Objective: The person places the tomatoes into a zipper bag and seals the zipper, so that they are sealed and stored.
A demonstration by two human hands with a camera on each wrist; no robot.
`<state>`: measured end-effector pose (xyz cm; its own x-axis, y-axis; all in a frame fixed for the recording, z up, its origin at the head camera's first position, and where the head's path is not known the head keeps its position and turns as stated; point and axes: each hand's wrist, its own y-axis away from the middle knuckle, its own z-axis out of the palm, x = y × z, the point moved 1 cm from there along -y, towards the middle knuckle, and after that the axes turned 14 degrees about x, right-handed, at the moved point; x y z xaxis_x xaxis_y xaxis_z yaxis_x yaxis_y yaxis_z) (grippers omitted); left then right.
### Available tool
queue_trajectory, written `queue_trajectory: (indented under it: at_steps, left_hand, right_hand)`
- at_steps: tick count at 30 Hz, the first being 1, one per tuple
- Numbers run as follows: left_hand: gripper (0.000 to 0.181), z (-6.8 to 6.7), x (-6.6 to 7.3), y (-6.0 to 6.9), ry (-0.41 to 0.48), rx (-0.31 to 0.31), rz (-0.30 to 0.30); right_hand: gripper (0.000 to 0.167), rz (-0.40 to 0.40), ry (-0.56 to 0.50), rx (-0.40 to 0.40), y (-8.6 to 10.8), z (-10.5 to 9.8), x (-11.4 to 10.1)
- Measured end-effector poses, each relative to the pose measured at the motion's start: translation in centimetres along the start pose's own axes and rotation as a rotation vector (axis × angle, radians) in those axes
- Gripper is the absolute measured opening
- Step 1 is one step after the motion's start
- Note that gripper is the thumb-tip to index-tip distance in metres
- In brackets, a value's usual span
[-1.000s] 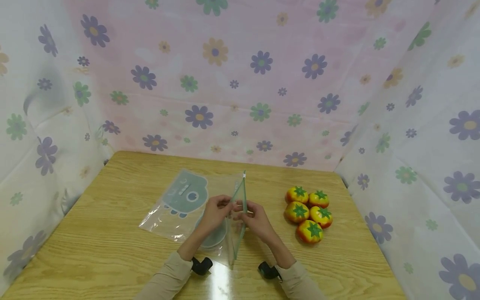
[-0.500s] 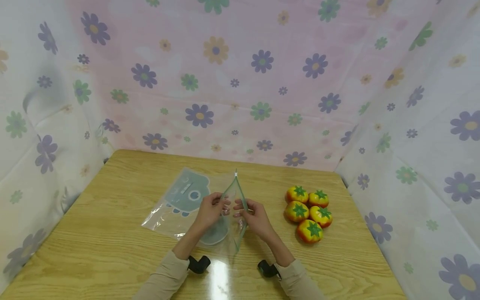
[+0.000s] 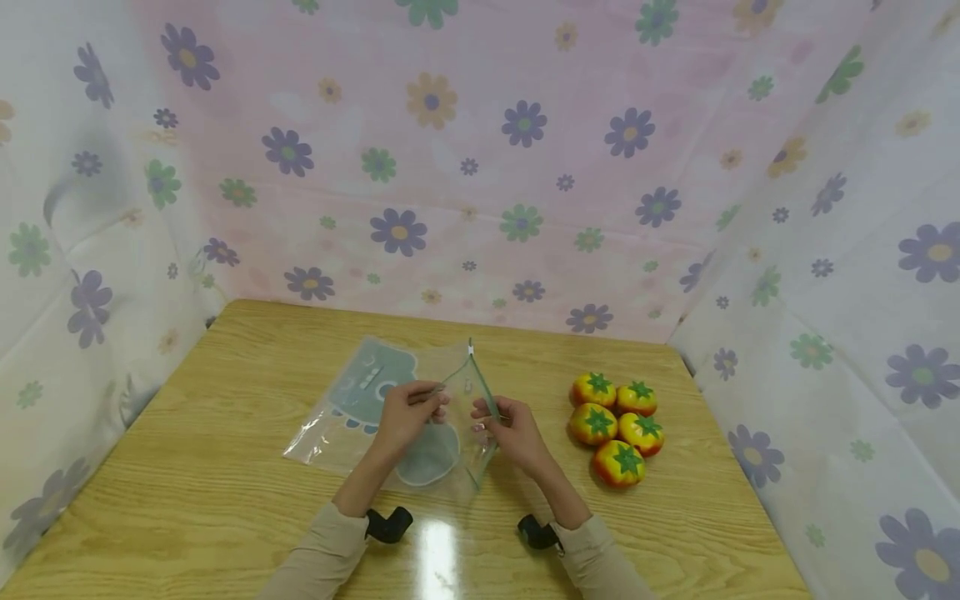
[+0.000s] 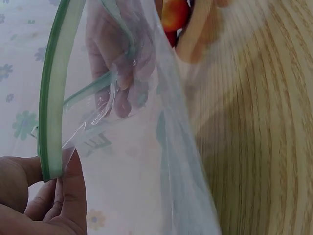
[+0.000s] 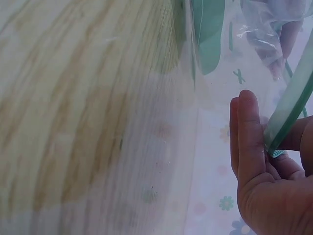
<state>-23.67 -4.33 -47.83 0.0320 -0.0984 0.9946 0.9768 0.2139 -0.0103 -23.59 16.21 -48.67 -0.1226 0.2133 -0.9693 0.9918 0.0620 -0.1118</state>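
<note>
A clear zip bag point(image 3: 345, 446) with a grey-green cartoon print lies on the table, its green-edged mouth facing right and spread apart. My left hand point(image 3: 406, 414) pinches the near-left lip of that mouth between thumb and fingers. On the opposite lip, my right hand point(image 3: 517, 433) pinches the green strip point(image 5: 292, 115), with two fingers extended along the plastic in the right wrist view. Through the clear film, the left wrist view shows the other hand's fingers point(image 4: 120, 85). A white slider sits at the far end of the zip.
Several red-and-yellow toy persimmons point(image 3: 618, 463) with green leaf tops stand grouped to the right of the right hand. The wood-grain table point(image 3: 225, 400) is bounded by flowered cloth point(image 3: 465, 233) at the back and sides.
My left hand has moved left with its lip of the bag, and the mouth has widened from a narrow slit. The right hand has shifted only slightly; the persimmons stay put.
</note>
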Motion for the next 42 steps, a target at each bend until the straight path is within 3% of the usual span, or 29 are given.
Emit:
queue_trajectory:
  at_steps: [12,21,31,37,42]
  left_hand:
    - [0.025,-1.8,1.5,-0.5,-0.018,0.048,-0.005]
    - [0.025,-4.2,3.1,-1.1,-0.047,0.049,0.069]
    - [0.025,-6.5,5.0,-0.8,-0.157,-0.021,0.157]
    - [0.02,-7.2,5.4,-0.7,-0.211,0.014,0.268]
    - [0.016,-7.3,5.4,-0.8,-0.239,0.057,0.268]
  right_hand:
    - [0.025,-0.009,-0.033,-0.007,-0.5,-1.0,0.2]
    - [0.025,-0.015,0.001,0.008,-0.9,-1.8,0.0]
    - [0.027,0.025,0.016,0.015,-1.1,-2.7,-0.6]
    - [0.027,0.012,0.032,0.01,-1.5,-2.6,-1.0]
    - [0.027,0.018,0.035,0.014,-1.8,-2.5,-1.2]
